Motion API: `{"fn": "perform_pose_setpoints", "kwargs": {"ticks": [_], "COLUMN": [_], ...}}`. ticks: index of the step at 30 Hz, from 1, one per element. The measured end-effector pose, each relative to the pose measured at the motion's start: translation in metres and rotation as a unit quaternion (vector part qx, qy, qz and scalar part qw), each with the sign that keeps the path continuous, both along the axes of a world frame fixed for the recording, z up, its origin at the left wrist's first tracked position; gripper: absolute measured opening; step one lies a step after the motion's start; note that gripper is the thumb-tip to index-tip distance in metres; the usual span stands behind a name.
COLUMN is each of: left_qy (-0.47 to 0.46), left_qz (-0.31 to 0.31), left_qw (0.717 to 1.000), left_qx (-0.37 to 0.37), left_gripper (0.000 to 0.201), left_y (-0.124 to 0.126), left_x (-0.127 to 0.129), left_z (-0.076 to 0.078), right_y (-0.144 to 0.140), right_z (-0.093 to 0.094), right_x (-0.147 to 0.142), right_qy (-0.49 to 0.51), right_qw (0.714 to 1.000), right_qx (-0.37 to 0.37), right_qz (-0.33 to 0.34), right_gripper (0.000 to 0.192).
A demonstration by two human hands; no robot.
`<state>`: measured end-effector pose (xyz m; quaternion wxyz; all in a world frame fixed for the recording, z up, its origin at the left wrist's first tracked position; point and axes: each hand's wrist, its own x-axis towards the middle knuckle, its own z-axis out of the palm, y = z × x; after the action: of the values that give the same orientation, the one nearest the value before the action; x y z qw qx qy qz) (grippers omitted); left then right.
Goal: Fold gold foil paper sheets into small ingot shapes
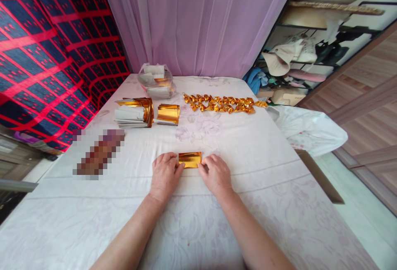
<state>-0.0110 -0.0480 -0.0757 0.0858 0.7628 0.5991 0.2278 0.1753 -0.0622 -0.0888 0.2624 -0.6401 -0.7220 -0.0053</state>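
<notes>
A small rectangle of shiny gold foil paper (190,160) lies in front of me, its long side running left to right. My left hand (165,173) pinches its left end, thumb at the lower corner and fingers bent. At the opposite end, my right hand (217,173) is closed with thumb and fingertips on the foil's right edge. Farther off stand a small stack of gold foil sheets (168,114) and a bigger stack with white backs (132,115). Rows of folded gold foil pieces (220,103) are lined up at the back right.
A clear plastic bag (155,82) of more sheets sits at the back. The floral tablecloth (198,224) covers the table. A pixelated patch hides something at left. Beyond are a purple curtain (198,22), a shelf with a cap (277,61), and a white plastic bag (313,129) by the right edge.
</notes>
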Motion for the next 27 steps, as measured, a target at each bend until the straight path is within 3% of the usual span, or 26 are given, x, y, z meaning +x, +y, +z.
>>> {"fn": "perform_pose_setpoints", "kwargs": {"ticks": [27], "left_qy": [-0.005], "left_qz": [-0.004], "left_qw": [1.000], "left_qx": [0.007], "left_gripper": [0.018], "left_y": [-0.0015], "left_x": [0.0006], "left_z": [-0.0017], "right_y": [0.0009], "right_z": [-0.0006], "right_x": [-0.0036], "right_qy": [-0.011], "right_qw": [1.000], "right_qx": [-0.001], "right_qz": [-0.019], "right_gripper": [0.014]}}
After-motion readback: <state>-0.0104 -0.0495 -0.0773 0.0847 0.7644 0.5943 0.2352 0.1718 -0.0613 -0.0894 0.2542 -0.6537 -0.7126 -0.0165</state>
